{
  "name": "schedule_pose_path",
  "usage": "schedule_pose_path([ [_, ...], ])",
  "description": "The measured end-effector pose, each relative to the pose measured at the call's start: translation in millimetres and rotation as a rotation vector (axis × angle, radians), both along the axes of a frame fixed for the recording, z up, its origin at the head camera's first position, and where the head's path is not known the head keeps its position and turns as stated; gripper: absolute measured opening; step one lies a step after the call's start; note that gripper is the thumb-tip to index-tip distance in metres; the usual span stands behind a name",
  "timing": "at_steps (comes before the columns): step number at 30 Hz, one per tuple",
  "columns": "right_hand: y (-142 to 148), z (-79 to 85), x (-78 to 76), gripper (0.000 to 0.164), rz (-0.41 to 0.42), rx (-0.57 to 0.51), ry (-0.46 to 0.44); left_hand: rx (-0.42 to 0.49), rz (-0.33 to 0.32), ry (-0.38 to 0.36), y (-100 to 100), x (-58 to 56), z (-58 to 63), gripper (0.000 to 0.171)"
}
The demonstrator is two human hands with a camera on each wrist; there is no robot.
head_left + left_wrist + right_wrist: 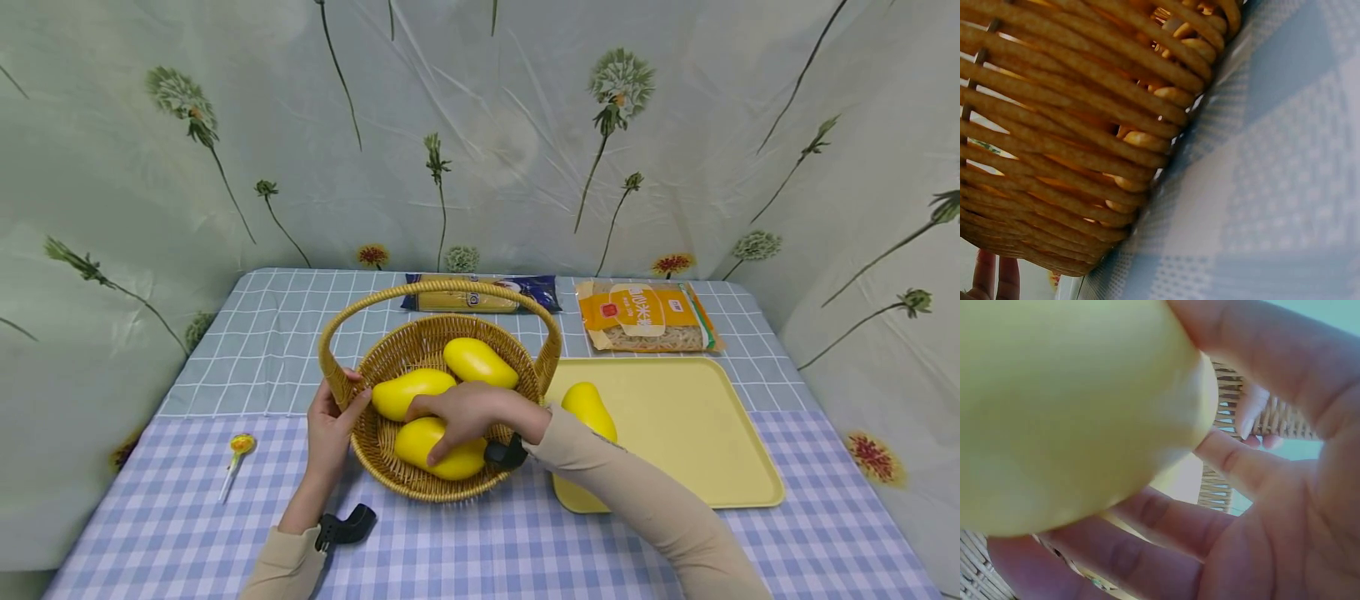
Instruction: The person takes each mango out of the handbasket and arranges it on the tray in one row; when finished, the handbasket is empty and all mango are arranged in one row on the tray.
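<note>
A wicker basket [442, 497] with a tall arched handle stands mid-table and holds three yellow mangoes. My left hand [330, 427] grips its left rim at the handle's foot, thumb over the edge. In the left wrist view, fingertips [996, 276] show beyond the woven wall [1054, 125]. Reaching inside from the right, my right hand [468, 410] holds the nearest mango [435, 450], which fills much of the right wrist view, thumb and fingers curled round it. The left mango [412, 393] and back mango [480, 362] lie beside that hand. Another mango [588, 411] rests on a yellow tray [690, 433].
Behind the basket lies a pack of noodles [480, 295]. An orange food packet [645, 317] sits behind the tray. On the checked cloth at left is a lollipop [238, 454]. A floral curtain [510, 150] closes off the back.
</note>
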State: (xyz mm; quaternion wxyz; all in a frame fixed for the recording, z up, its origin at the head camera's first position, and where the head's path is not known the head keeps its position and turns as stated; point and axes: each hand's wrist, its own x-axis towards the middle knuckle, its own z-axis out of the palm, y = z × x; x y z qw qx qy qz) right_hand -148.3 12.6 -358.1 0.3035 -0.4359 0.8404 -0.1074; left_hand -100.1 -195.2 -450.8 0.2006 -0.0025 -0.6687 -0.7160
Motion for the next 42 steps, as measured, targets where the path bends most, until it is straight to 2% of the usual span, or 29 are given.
schedule_pose_path([
  [10, 15, 13.1, 5.7, 0.063, -0.069, -0.137, 0.015, 0.000, 0.003, 0.006, 0, 0.8, -0.9, 0.027],
  [18, 32, 26.2, 14.8, 0.064, -0.138, -0.270, 0.068, -0.024, 0.019, -0.006, 8, 7.8, 19.1, 0.025],
  [22, 42, 29.8, 19.4, 0.065, -0.190, -0.343, 0.098, -0.019, 0.014, 0.006, 10, 9.2, 23.4, 0.024],
  [26, 50, 28.5, 23.4, 0.067, -0.226, -0.429, 0.138, -0.013, 0.009, 0.023, 10, 8.6, 23.1, 0.024],
  [30, 56, 23.2, 27.3, 0.067, -0.267, -0.512, 0.139, -0.011, 0.004, 0.025, 9, 8.5, 22.0, 0.024],
  [39, 68, 12.7, 36.8, 0.065, -0.351, -0.617, 0.153, -0.021, 0.001, 0.013, 7, 7.9, 21.3, 0.025],
  [42, 71, 9.3, 40.0, 0.066, -0.384, -0.649, 0.124, -0.023, 0.001, 0.025, 6, 7.8, 21.0, 0.025],
])
